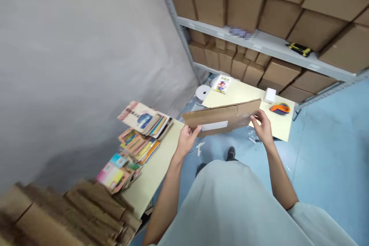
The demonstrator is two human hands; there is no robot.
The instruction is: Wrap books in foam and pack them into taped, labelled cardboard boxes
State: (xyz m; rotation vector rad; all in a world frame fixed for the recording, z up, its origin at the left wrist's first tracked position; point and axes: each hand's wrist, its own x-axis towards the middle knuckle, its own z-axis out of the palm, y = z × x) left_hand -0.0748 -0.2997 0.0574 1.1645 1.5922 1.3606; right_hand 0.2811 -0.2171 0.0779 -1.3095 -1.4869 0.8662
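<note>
I hold a flattened cardboard box with a white label in front of me, above the blue floor. My left hand grips its left end, fingers curled round the edge. My right hand pinches its right end near the lower corner. The cardboard lies nearly level, tilted up slightly to the right.
A pale yellow table on my left carries stacks of colourful books and flat cardboard. Another table ahead holds a book, white box, orange tape dispenser. Tape roll. Shelves of cartons behind.
</note>
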